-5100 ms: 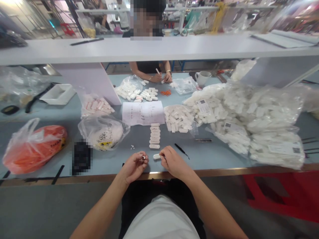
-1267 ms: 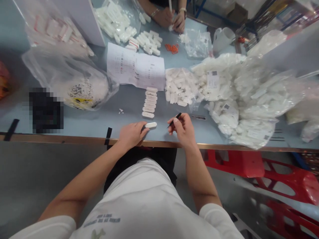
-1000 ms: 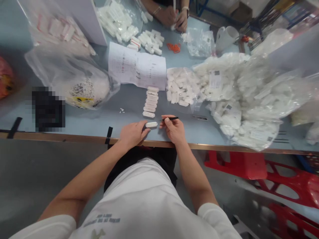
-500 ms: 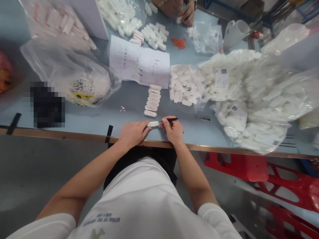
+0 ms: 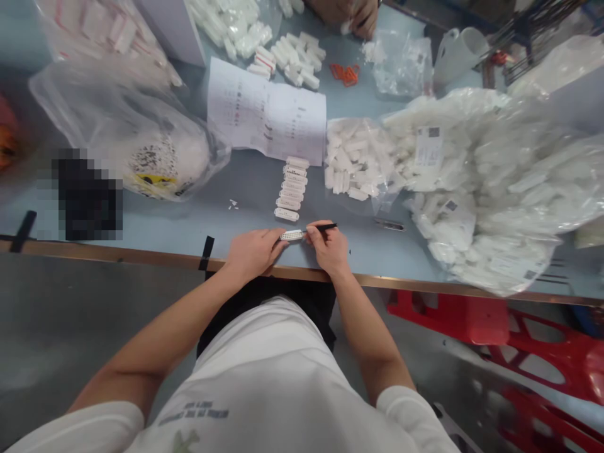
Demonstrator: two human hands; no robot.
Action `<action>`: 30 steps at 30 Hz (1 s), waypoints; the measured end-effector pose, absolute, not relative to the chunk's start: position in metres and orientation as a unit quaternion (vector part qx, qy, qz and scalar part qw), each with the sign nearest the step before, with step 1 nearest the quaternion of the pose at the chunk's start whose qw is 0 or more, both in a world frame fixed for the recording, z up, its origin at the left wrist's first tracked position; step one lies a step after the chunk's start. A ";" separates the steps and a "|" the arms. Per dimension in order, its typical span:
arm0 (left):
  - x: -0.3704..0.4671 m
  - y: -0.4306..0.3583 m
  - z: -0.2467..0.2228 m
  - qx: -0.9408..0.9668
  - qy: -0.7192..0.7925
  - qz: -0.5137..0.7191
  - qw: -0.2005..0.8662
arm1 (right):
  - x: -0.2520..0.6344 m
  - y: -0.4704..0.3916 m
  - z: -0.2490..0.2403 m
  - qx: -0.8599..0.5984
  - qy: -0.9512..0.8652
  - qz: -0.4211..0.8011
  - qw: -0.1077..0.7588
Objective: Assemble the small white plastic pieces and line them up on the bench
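Near the table's front edge, my left hand (image 5: 255, 250) pinches a small white connector housing (image 5: 291, 235) with rows of holes in its face. My right hand (image 5: 329, 246) grips a slim black pen-like tool (image 5: 326, 226) between thumb and fingers. Its thin tip reaches the right end of the housing; whether it enters a hole is too small to tell. Just beyond, a column of several similar white housings (image 5: 290, 194) lies on the table, stretching up to a printed sheet (image 5: 267, 116).
Bags of white parts (image 5: 361, 157) crowd the right, and a plastic bag (image 5: 160, 151) lies left. A small metal tool (image 5: 389, 224) lies right of my hands, tiny white bits (image 5: 233, 204) to the left. Across the table are a co-worker's hands (image 5: 363, 19) and orange pieces (image 5: 345, 74).
The camera view has shifted slightly. My hands keep the same grip on the housing and the black tool, almost still. The co-worker's hands appear a little higher and further right.
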State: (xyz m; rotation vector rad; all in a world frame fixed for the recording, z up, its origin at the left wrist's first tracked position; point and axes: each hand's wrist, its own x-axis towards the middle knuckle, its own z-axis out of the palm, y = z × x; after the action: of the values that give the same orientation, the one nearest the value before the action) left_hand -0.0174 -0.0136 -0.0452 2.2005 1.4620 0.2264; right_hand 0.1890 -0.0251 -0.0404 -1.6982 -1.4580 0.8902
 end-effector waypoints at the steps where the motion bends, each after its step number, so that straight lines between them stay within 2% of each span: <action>1: -0.017 -0.014 -0.045 0.806 0.534 0.084 0.241 | 0.189 -0.025 -0.040 -0.657 -0.568 0.343 0.357; 13: -0.018 -0.015 -0.050 0.819 0.523 0.081 0.224 | 0.185 -0.025 -0.039 -0.667 -0.604 0.293 0.324; 19: -0.018 -0.014 -0.051 0.804 0.531 0.087 0.254 | 0.179 -0.023 -0.039 -0.671 -0.621 0.273 0.301; 24: -0.017 -0.014 -0.046 0.795 0.532 0.094 0.276 | 0.178 -0.024 -0.040 -0.672 -0.608 0.283 0.315; 30: -0.015 -0.015 -0.042 0.804 0.538 0.063 0.243 | 0.178 -0.023 -0.041 -0.663 -0.609 0.277 0.334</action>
State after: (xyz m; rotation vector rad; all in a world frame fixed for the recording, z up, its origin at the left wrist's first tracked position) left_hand -0.0155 -0.0145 -0.0419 2.1979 1.4713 0.1717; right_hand 0.1777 -0.0234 -0.0408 -1.7312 -1.5908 0.7238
